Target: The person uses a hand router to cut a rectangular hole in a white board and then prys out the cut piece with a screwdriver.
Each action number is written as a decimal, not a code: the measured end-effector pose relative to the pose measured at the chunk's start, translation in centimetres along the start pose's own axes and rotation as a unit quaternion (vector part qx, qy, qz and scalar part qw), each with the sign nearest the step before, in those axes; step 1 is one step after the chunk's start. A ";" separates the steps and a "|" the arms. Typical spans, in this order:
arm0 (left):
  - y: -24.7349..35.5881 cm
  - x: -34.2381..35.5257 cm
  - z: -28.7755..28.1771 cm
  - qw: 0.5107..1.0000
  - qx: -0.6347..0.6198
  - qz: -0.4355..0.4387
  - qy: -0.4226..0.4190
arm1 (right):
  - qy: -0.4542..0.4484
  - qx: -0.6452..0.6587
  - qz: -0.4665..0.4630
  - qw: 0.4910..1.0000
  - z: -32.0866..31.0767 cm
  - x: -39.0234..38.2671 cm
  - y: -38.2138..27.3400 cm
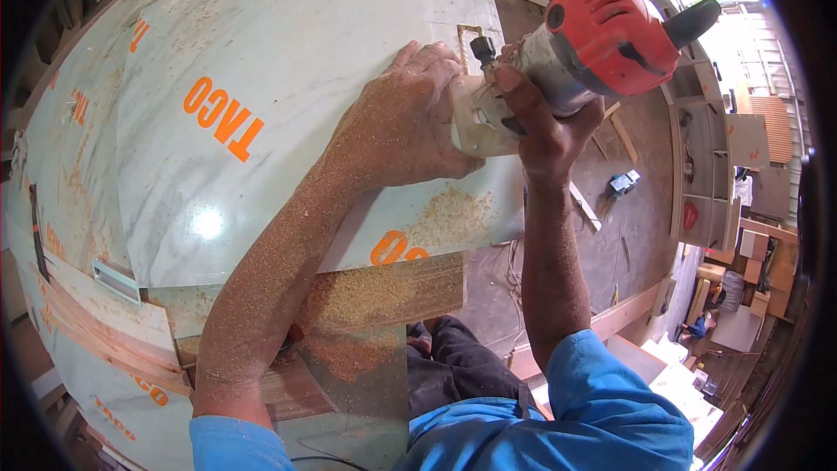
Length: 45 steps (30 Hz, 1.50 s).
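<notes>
The right hand (551, 126) is gripping the router (606, 30), which is sitting at the board (305, 61)'s right edge. The left hand (408, 122) is bracing beside its base (473, 118); its grip cannot be told. Good practice would be keeping the base flat and clearing sawdust (453, 216).

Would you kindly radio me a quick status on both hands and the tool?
Right hand gripping red power tool; left hand against its pale base. Tool at right edge of marbled panel. Loose sawdust on the panel, nearby.
</notes>
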<state>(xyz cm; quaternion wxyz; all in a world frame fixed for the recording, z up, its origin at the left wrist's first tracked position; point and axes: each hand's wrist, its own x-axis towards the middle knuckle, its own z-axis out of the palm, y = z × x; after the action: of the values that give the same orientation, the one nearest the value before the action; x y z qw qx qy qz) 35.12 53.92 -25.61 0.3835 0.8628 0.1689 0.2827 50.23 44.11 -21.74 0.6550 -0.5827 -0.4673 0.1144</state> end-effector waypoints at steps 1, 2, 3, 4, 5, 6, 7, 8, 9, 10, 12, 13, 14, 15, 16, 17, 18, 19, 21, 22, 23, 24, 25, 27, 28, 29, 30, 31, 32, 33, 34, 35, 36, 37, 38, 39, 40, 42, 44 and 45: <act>-0.1 0.0 0.1 1.000 -0.002 0.003 0.004 | 0.002 0.005 0.003 1.000 0.1 0.0 0.0; -0.1 0.0 0.1 1.000 -0.002 0.002 0.004 | 0.003 0.009 0.007 1.000 0.1 0.0 0.0; 0.2 0.0 -0.1 1.000 0.001 0.000 0.003 | 0.004 0.012 0.005 1.000 0.2 0.0 0.0; 0.5 0.0 -0.3 1.000 0.004 -0.003 0.002 | 0.007 0.010 -0.003 1.000 0.2 0.0 0.1; 0.5 0.0 -0.4 1.000 0.007 -0.002 0.002 | 0.010 0.008 -0.012 1.000 0.3 0.0 0.1; 0.4 -0.1 -0.3 1.000 0.004 0.000 0.005 | 0.009 0.007 -0.013 1.000 0.3 0.0 0.2; 0.3 -0.1 -0.3 1.000 0.000 0.001 0.009 | 0.012 0.002 -0.007 1.000 0.3 -0.1 0.2; 0.4 -0.1 -0.4 1.000 0.001 0.002 0.010 | 0.016 -0.002 -0.001 1.000 0.4 -0.1 0.2; 0.4 0.0 -0.3 1.000 -0.007 -0.003 0.006 | 0.015 -0.003 -0.002 1.000 0.3 -0.1 0.2; 0.4 0.1 -0.3 1.000 -0.015 -0.007 0.001 | 0.015 -0.002 -0.006 1.000 0.3 0.0 0.2; 0.4 0.0 -0.4 1.000 -0.014 -0.011 0.000 | 0.015 0.002 -0.010 1.000 0.3 0.0 0.2; 0.4 -0.1 -0.5 1.000 -0.012 -0.017 -0.002 | 0.002 -0.004 -0.006 1.000 0.3 -0.1 0.2; 0.4 -0.2 -0.7 1.000 -0.009 -0.018 -0.001 | -0.011 -0.010 -0.001 1.000 0.4 -0.2 0.2; 0.6 -0.1 -0.8 0.999 -0.020 -0.023 -0.007 | -0.011 -0.012 -0.002 1.000 0.3 -0.2 0.0; 0.7 0.0 -0.8 0.999 -0.031 -0.029 -0.013 | -0.008 -0.020 0.007 1.000 0.2 -0.2 -0.2; 0.9 0.2 -0.7 0.999 -0.033 -0.028 -0.012 | -0.006 -0.029 0.017 0.999 0.1 -0.2 -0.4; 1.0 0.2 -0.8 0.999 -0.029 -0.033 -0.014 | -0.005 -0.028 0.017 0.999 0.2 -0.2 -0.4; 1.0 0.2 -0.8 0.999 -0.026 -0.039 -0.017 | -0.003 -0.025 0.014 1.000 0.3 -0.2 -0.3; 0.7 0.1 -0.7 0.999 -0.026 -0.031 -0.008 | -0.001 -0.021 0.012 1.000 0.3 -0.2 -0.2; 0.6 0.1 -0.7 0.999 -0.027 -0.024 0.000 | -0.004 -0.021 0.013 1.000 0.3 -0.2 0.0; 0.6 0.0 -0.7 0.999 -0.026 -0.025 0.000 | -0.008 -0.020 0.013 1.000 0.4 -0.2 0.1; 0.7 0.1 -0.7 0.999 -0.025 -0.040 -0.009 | -0.008 -0.021 0.014 1.000 0.4 -0.3 0.1; 0.8 0.1 -0.7 0.998 -0.025 -0.056 -0.018 | -0.004 -0.021 0.015 1.000 0.4 -0.3 0.1; 0.8 0.1 -0.7 0.998 -0.031 -0.056 -0.018 | -0.001 -0.021 0.016 1.000 0.5 -0.3 0.1; 0.8 0.1 -0.7 0.998 -0.037 -0.056 -0.017 | 0.000 -0.022 0.017 1.000 0.5 -0.3 0.1; 0.7 0.1 -0.7 0.998 -0.037 -0.056 -0.017 | 0.000 -0.023 0.018 1.000 0.5 -0.3 0.1; 0.6 0.1 -0.6 0.999 -0.026 -0.042 -0.012 | 0.000 -0.023 0.018 1.000 0.5 -0.3 0.0; 0.6 0.0 -0.6 0.999 -0.015 -0.028 -0.007 | 0.000 -0.022 0.017 1.000 0.6 -0.3 0.0; 0.6 0.0 -0.7 0.999 -0.014 -0.029 -0.007 | 0.000 -0.022 0.016 1.000 0.7 -0.3 0.0; 0.6 0.0 -0.7 0.999 -0.020 -0.034 -0.007 | 0.000 -0.022 0.016 1.000 0.8 -0.3 0.0; 0.6 0.0 -0.7 0.999 -0.025 -0.039 -0.008 | 0.015 -0.008 0.010 1.000 0.9 -0.2 0.0; 0.7 0.1 -0.7 0.999 -0.025 -0.039 -0.008 | 0.029 0.007 0.004 1.000 1.0 -0.1 0.0; 0.7 0.1 -0.8 0.999 -0.023 -0.047 -0.014 | 0.029 0.008 0.005 1.000 1.0 0.0 0.1; 0.7 0.2 -0.8 0.998 -0.021 -0.055 -0.021 | 0.029 0.006 0.001 1.000 1.0 0.0 0.1; 0.8 0.2 -0.8 0.998 -0.021 -0.056 -0.021 | 0.028 0.005 -0.003 1.000 0.9 0.0 0.1; 0.8 0.2 -0.8 0.998 -0.023 -0.059 -0.023 | 0.028 0.005 -0.003 1.000 1.0 0.0 0.1; 0.8 0.2 -0.8 0.997 -0.025 -0.063 -0.025 | 0.030 0.001 -0.002 1.000 1.0 0.0 0.2; 0.7 0.2 -0.8 0.997 -0.027 -0.062 -0.024 | 0.031 -0.003 -0.001 1.000 1.1 -0.1 0.0; 0.6 0.1 -0.9 0.997 -0.029 -0.063 -0.023 | 0.031 0.005 0.023 0.999 1.4 -0.2 -0.3; 0.6 0.1 -0.8 0.997 -0.033 -0.065 -0.023 | 0.032 0.003 0.023 0.999 1.3 -0.2 -0.3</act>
<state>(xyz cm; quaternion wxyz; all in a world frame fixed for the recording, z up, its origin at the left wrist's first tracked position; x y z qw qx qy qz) 34.75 54.03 -24.63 0.4327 0.8435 0.2063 0.2426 49.03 44.71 -21.75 0.6685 -0.5945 -0.4326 0.1123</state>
